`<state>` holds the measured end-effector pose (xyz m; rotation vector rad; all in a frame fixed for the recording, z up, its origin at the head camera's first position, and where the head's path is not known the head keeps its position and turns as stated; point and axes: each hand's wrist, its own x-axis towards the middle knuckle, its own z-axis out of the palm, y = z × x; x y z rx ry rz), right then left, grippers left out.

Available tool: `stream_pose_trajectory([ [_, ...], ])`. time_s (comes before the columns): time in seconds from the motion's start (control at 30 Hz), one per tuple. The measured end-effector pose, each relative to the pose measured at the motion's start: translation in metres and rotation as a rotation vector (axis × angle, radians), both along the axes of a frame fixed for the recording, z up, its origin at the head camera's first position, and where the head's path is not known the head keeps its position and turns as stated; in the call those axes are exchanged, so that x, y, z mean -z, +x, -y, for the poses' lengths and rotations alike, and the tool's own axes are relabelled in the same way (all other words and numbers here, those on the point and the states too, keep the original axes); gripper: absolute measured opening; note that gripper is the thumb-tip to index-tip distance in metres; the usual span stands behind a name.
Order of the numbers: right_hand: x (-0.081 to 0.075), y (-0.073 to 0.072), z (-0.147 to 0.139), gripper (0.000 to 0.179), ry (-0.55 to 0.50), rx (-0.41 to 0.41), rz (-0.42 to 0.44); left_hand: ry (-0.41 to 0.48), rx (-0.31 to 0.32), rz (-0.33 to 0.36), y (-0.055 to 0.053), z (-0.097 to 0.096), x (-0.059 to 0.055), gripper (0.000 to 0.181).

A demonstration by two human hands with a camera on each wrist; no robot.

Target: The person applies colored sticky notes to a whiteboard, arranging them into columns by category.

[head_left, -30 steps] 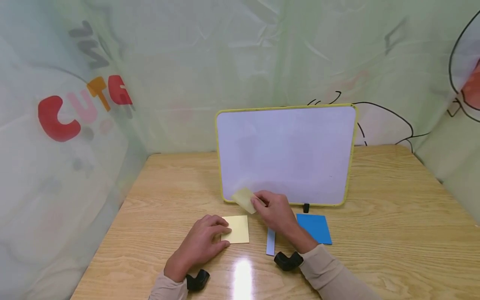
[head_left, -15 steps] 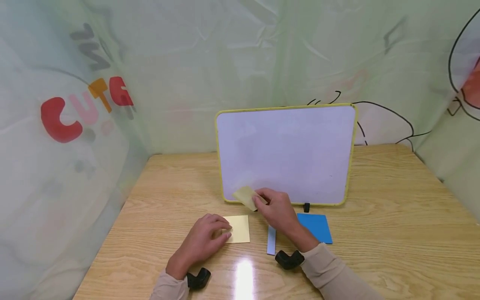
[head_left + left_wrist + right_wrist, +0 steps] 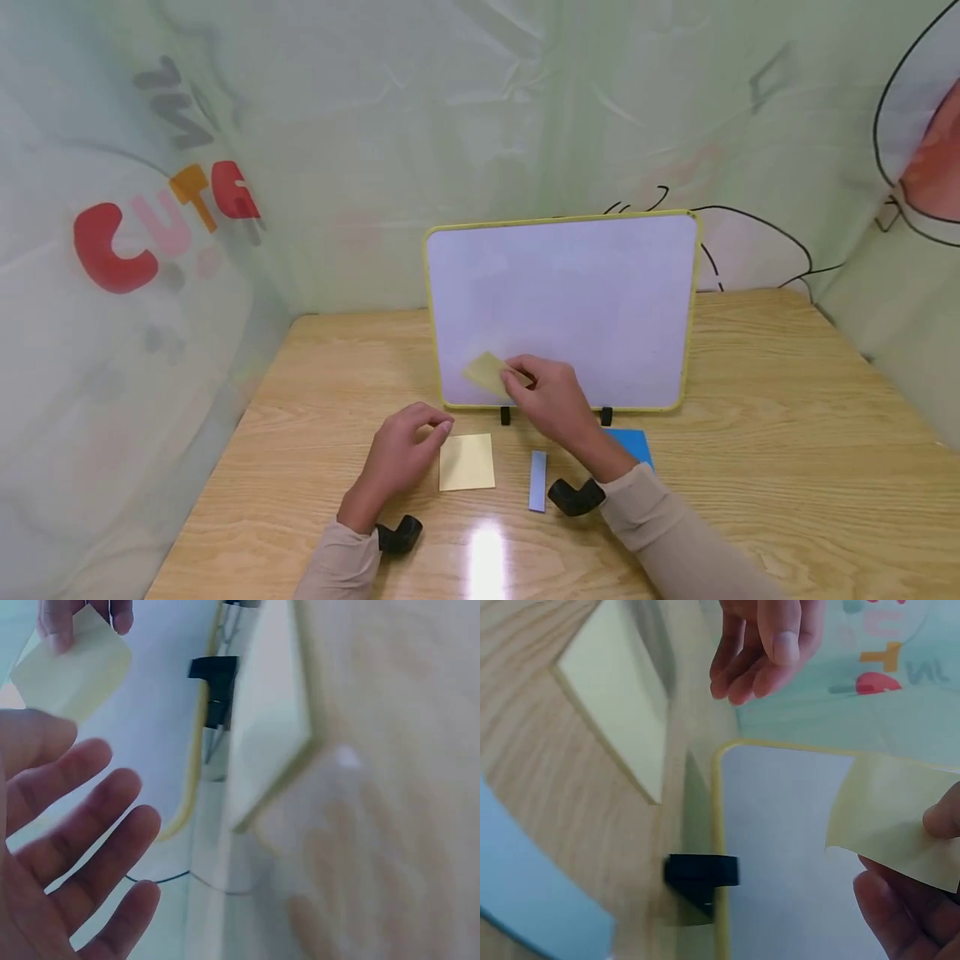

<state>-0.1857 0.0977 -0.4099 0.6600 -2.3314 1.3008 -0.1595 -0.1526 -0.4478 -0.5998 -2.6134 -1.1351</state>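
Note:
A single yellow sticky note (image 3: 486,372) is pinched by its edge between the thumb and fingers of my right hand (image 3: 551,400), in front of the lower left of a whiteboard (image 3: 570,308). In the right wrist view the note (image 3: 889,817) curves slightly, with the board behind it. My left hand (image 3: 405,446) hovers beside a pad of yellow sticky notes (image 3: 467,463) on the table. The left wrist view shows that hand's fingers (image 3: 90,847) loosely spread, holding nothing. The pad's edge (image 3: 274,780) appears close by in that view.
The whiteboard stands on black feet (image 3: 606,416) on the wooden table (image 3: 787,417). A narrow light-blue strip pad (image 3: 537,482) lies right of the yellow pad. A blue square pad (image 3: 633,444) is partly hidden by my right forearm. Printed curtains hang behind.
My right hand has lifted the yellow sticky note slightly, nearer the whiteboard. My left hand has come off the yellow pad and moved up and left. The view has shifted a little.

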Motion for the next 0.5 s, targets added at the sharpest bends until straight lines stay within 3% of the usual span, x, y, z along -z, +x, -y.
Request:
stream_pose_trajectory([
  [0.23, -0.020, -0.011, 0.005, 0.013, 0.018, -0.013, -0.069, 0.160, -0.063, 0.072, -0.017, -0.004, -0.007, 0.018],
  [0.37, -0.029, -0.017, 0.007, 0.013, 0.017, -0.014, -0.098, 0.255, -0.082, 0.189, -0.022, -0.004, -0.016, 0.024],
  [0.5, -0.038, -0.026, 0.010, 0.013, 0.024, 0.001, -0.144, 0.379, -0.050, 0.277, -0.030, -0.003, -0.025, 0.029],
])
